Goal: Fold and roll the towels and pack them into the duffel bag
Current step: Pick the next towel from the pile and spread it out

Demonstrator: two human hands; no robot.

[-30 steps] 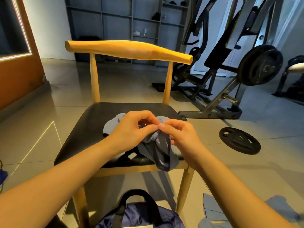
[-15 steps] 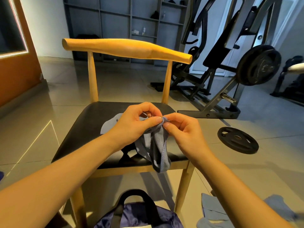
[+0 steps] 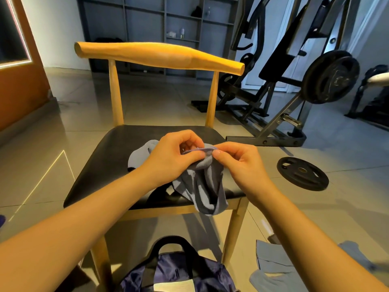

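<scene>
Pinching the top hem of a crumpled grey-blue cloth towel (image 3: 201,186), the fingers (image 3: 194,158) of the left hand (image 3: 171,159) and the fingers (image 3: 220,154) of the right hand (image 3: 239,163) met almost tip to tip. Both were curled narrow on one short stretch of edge, above the wooden chair with a black padded seat (image 3: 101,165).

From that pinch the towel hung straight down. Its long axis ran from the fingers toward the chair's front edge, and the lowest fold drooped just past that edge. A paler lobe lay on the seat behind the left hand, toward the chair's backrest. Neither hand was nearer the cloth than the other. Spreading it flat would probably call for the hands to draw apart along the hem, left and right across the seat.

A navy fabric duffel bag with a black strap handle (image 3: 179,275) sat on the floor below the chair's front edge. The picture's bottom edge cut it off, so whether it stood open could not be told. Pale blue towels (image 3: 271,268) lay on the floor beside the chair's front right leg, partly behind the right forearm. The left knuckles hid how much hem was gathered, and which corner was held stayed unclear.
</scene>
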